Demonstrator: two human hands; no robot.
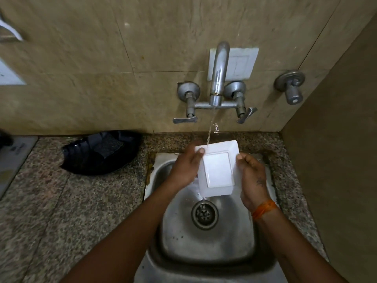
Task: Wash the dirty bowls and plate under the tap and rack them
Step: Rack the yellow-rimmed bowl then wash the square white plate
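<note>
You hold the white square plate (217,170) between both hands over the sink (208,237), your left hand (184,168) gripping one edge with thumb on the rim, your right hand (252,176) pinching the opposite edge. Water from the tap (218,74) strikes the plate's far corner beyond your left thumb. Tilt it steadily, likely best, so the stream sweeps the whole face.

Black tray (100,153) on counter (71,201) left of sink (208,248)

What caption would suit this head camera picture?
Both hands hold a white rectangular plate under the running tap.
</note>
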